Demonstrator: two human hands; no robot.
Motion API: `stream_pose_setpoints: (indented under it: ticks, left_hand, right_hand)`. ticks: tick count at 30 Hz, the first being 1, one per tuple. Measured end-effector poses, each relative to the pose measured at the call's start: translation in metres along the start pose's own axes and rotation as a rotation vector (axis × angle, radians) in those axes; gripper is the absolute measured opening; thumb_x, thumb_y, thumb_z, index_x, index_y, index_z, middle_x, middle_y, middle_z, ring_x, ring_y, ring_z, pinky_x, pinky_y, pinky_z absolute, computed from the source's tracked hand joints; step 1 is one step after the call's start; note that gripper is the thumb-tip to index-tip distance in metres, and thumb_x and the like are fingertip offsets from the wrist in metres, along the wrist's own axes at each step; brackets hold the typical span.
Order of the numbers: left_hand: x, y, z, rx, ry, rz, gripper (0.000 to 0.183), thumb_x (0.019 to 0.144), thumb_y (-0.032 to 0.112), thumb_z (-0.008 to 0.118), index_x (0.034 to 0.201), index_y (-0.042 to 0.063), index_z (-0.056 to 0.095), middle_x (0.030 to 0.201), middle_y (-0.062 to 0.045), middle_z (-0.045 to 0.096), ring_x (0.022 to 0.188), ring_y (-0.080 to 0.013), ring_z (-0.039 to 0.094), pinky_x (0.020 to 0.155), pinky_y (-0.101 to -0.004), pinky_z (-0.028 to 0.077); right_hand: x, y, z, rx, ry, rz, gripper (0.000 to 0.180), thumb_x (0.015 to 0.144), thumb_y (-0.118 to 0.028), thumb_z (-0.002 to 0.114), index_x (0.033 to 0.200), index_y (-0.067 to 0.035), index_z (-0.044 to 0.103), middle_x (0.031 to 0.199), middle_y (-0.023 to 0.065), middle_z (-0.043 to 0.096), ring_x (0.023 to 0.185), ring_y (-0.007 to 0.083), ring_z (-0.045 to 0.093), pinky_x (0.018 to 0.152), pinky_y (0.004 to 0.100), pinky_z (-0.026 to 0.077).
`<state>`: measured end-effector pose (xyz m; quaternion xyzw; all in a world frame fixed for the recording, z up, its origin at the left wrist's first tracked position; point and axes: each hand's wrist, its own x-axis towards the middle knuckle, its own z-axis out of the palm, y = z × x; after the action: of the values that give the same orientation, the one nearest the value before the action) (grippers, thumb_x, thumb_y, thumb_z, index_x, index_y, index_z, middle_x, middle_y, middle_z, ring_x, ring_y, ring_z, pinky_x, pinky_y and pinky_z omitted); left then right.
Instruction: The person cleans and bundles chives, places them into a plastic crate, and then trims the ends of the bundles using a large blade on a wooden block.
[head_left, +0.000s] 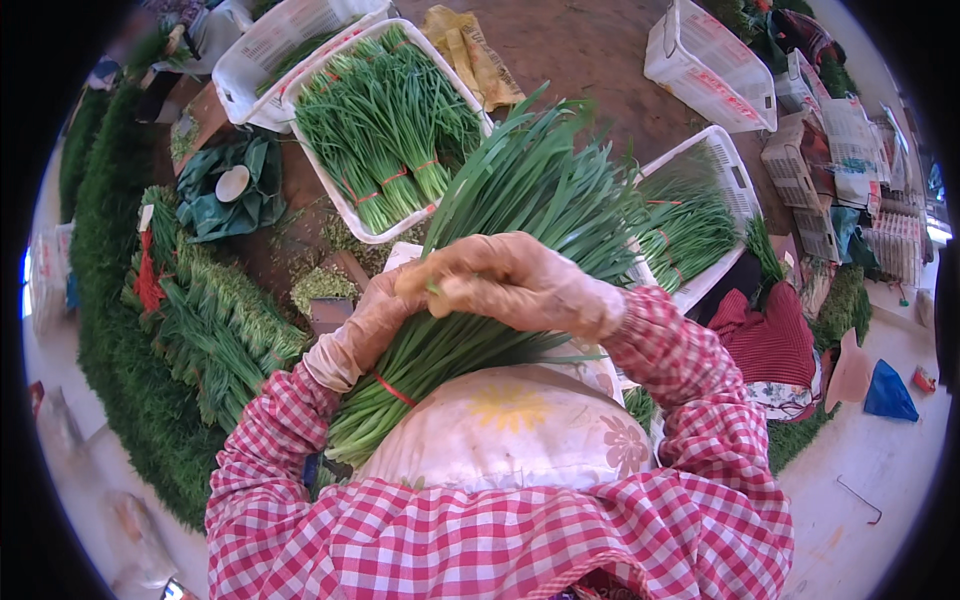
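Note:
A big bundle of long green leafy stalks, likely garlic chives (540, 180), lies across the lap, its leaf tips pointing up and right. A red band (394, 388) circles its lower stems at the left. My left hand (367, 319), in a thin glove, is around the bundle's middle from the left side. My right hand (517, 285), gloved too, arches over the bundle with fingers curled, its fingertips meeting the left hand; a small green scrap shows between them. Whether the right hand grips more than this is hidden. A floral-printed cushion or cloth (517, 420) bulges below the bundle.
A white plastic crate (315, 176) of banded bundles stands ahead; another crate (739, 161) with bundles stands right. Piled bundles (217, 337) and red ties (146, 277) lie left, near a green sheet (259, 176). A person's red sleeve (772, 330) is at the right.

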<state>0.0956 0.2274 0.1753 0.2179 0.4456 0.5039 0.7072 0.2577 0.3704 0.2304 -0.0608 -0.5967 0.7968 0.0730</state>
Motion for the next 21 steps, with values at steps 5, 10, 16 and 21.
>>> stream_pose_setpoints:
  ticks: [5,10,16,21]
  left_hand:
    - [-0.001,-0.025,-0.022,0.245,0.086,-0.075,0.042,0.091,0.029,0.065,0.124,0.003,0.057,0.117,-0.004,0.062,0.105,-0.012,0.059,0.091,-0.027,0.048]
    - [-0.007,-0.012,0.005,-0.069,0.092,-0.23,0.044,0.092,0.02,0.062,0.13,0.001,0.05,0.118,-0.005,0.062,0.1,-0.0109,0.061,0.088,-0.028,0.051]
    - [-0.01,0.0,0.025,0.036,0.109,-0.15,0.05,0.085,0.026,0.07,0.125,0.0,0.054,0.107,-0.005,0.065,0.09,-0.0105,0.063,0.08,-0.0249,0.052]
    - [-0.021,-0.004,0.001,0.056,0.265,-0.233,0.037,0.083,0.021,0.071,0.111,-0.002,0.061,0.093,-0.004,0.067,0.077,-0.0108,0.065,0.071,-0.0249,0.054]
  right_hand:
    - [0.011,0.034,0.023,-0.245,0.051,0.017,0.027,0.101,-0.027,0.048,0.093,-0.002,0.055,0.074,0.0018,0.055,0.069,0.0129,0.051,0.065,0.0286,0.046]
    - [-0.005,-0.007,-0.022,-0.803,-0.177,0.238,0.029,0.097,-0.031,0.054,0.093,-0.003,0.06,0.069,0.0151,0.06,0.057,0.0231,0.056,0.06,0.0398,0.049]
    - [-0.043,-0.091,-0.148,-1.637,0.482,0.315,0.078,0.087,-0.034,0.063,0.152,-0.02,0.023,0.153,0.0214,0.025,0.14,0.0432,0.023,0.112,0.0578,0.017]
    - [-0.047,-0.036,-0.101,-1.535,0.35,-0.437,0.026,0.093,-0.033,0.057,0.087,-0.01,0.066,0.071,0.0085,0.064,0.062,0.029,0.062,0.066,0.0401,0.053]
